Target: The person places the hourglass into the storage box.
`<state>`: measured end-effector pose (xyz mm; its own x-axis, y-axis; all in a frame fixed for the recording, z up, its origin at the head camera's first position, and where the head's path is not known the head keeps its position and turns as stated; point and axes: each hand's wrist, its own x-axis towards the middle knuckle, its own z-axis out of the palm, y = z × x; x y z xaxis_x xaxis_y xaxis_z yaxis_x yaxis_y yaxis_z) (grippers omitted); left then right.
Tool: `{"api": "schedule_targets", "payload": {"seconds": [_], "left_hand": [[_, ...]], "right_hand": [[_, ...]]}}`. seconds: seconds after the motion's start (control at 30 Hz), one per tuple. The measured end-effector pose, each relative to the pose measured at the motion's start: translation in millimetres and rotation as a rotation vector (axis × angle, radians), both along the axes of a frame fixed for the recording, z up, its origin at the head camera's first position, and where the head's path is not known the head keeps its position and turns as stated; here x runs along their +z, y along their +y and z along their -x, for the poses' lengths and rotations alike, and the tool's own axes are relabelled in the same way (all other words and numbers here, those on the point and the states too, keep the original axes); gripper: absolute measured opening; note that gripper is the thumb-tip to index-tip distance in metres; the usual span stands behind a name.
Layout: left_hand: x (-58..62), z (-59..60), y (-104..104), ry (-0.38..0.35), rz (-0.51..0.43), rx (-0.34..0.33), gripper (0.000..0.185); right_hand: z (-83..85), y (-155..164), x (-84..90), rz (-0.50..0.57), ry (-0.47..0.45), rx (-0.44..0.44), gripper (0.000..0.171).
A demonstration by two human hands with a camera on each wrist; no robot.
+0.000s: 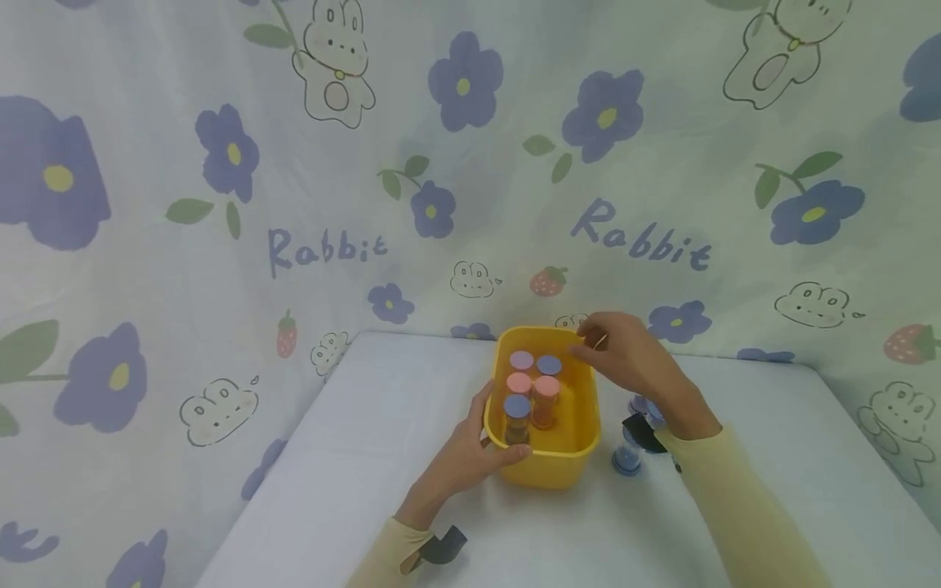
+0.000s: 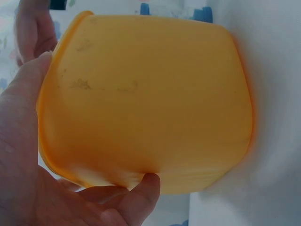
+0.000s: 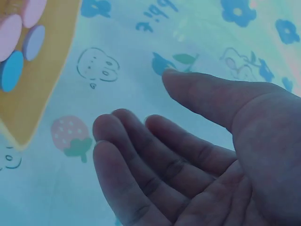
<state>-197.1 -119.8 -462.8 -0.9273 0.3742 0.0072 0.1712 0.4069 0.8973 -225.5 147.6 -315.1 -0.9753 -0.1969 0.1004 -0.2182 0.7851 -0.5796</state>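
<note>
A yellow plastic bin (image 1: pixel 547 471) stands on the table, and my left hand (image 1: pixel 463 453) grips its left front corner, thumb over the rim. The left wrist view shows fingers (image 2: pixel 146 197) against the bin's yellow wall (image 2: pixel 150 103). Inside are several small clear jars, among them a blue-lidded jar (image 1: pixel 517 418) at the front and a pink-lidded jar (image 1: pixel 545 400) beside it. Over the bin's far right rim hovers my right hand (image 1: pixel 631 349). In the right wrist view its fingers (image 3: pixel 164 174) are loosely bent, thumb apart, holding nothing.
Right of the bin, a clear jar with a blue end (image 1: pixel 627 461) stands on the white table (image 1: pixel 353 425), near other jars partly hidden behind the right wrist. A patterned cloth (image 1: pixel 470 188) with flowers and rabbits hangs behind the table.
</note>
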Motion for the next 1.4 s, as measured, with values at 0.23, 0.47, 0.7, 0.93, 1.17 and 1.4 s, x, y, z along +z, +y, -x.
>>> {"api": "schedule_targets", "payload": {"seconds": [0.23, 0.47, 0.7, 0.93, 1.17, 1.4], "left_hand": [[0.3, 1.3, -0.3, 0.006, 0.009, -0.003, 0.110], [-0.9, 0.9, 2.0, -0.005, 0.006, -0.006, 0.111], [0.9, 1.6, 4.1, -0.010, 0.006, -0.006, 0.110], [2.0, 1.2, 5.4, -0.016, 0.019, 0.002, 0.111], [2.6, 1.5, 4.8, -0.011, 0.030, 0.018, 0.112], [0.1, 2.2, 4.2, -0.014, 0.032, 0.023, 0.112]], "right_hand": [[-25.3, 29.0, -8.7, 0.032, 0.057, -0.039, 0.030], [-40.6, 57.2, -27.5, 0.063, 0.060, -0.107, 0.038], [-48.7, 76.1, -46.1, 0.093, 0.055, -0.167, 0.043], [-53.0, 93.8, -62.4, 0.123, 0.067, -0.216, 0.050], [-52.5, 107.5, -78.5, 0.176, 0.159, -0.227, 0.041], [-42.9, 110.4, -86.9, 0.187, 0.040, -0.208, 0.050]]}}
